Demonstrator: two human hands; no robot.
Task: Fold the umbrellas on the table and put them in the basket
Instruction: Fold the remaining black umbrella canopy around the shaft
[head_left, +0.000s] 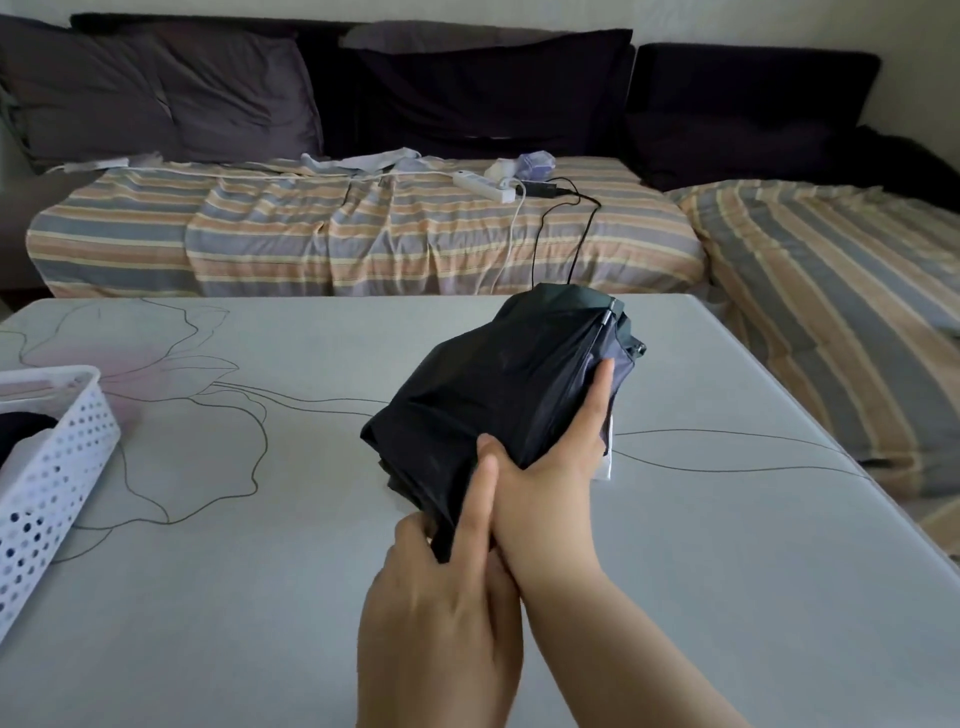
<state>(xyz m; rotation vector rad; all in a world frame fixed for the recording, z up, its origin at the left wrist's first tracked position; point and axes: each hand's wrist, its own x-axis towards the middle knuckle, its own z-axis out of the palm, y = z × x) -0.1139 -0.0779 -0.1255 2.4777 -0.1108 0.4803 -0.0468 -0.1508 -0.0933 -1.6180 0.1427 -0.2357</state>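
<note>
**Operator A:** Report location of the work item.

**Operator B:** The black umbrella (511, 384) is collapsed, its canopy bunched into a loose bundle. It is held above the counter (260, 597), right of centre, with its far end pointing away toward the sofa (363, 228). A metal rib tip shows at that far end. I cannot tell whether the underside touches the counter.

**Operator A:** Left grip status?

**Operator B:** The left hand (441, 613) is at the near end of the bundle. Thumb and forefinger are pinched on a fold of black fabric, the forefinger extended up along the cloth. The remaining fingers are curled underneath and partly hidden.

**Operator A:** Right grip status?

**Operator B:** The right hand (550, 478) is wrapped around the right side of the umbrella, fingers closed on the canopy, the thumb lying along the fabric toward the far end. The two hands touch each other at the near end. A small white tag shows just beside the right hand.

**Operator A:** Receptacle position?

**Operator B:** The white perforated basket (57, 462) stands on the counter at the left edge, well apart from the umbrella. Dark and white contents are inside; they are cut off by the edge and cannot be identified.

**Operator A:** Other items?

**Operator B:** The sofa carries a striped cover, dark cushions (156, 88) and a white power strip (485, 187) with cables.
</note>
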